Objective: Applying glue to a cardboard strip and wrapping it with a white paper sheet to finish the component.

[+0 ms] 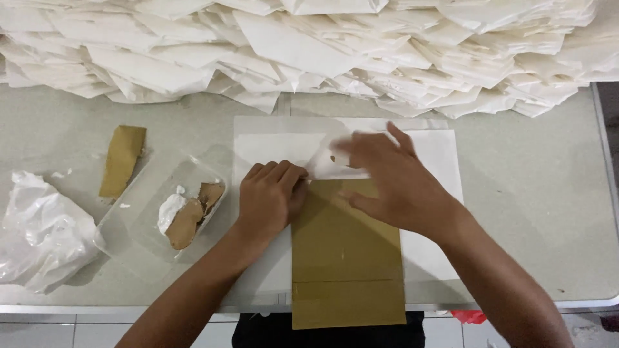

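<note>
A brown paper bag (345, 258) lies flat on a white sheet (438, 161) at the near middle of the worktop (535, 193), its lower end hanging just past the front edge. Across its top end sits a white paper flap (335, 166), partly folded over. The left hand (271, 196) rests on the bag's upper left corner with its fingers curled under, knuckles pressing down on the fold. The right hand (393, 183) hovers over the bag's upper right part, fingers spread and blurred, its fingertips touching the white flap.

To the left stands a clear plastic tray (138, 212) holding a brown and white smeared rag or scrap (187, 216). Farther left a strip of brown paper (121, 161) lies on the worktop, and beside the tray, at the left edge, a crumpled white plastic bag (39, 232). Along the far side of the worktop a big heap of folded white paper pieces (309, 45) runs from end to end.
</note>
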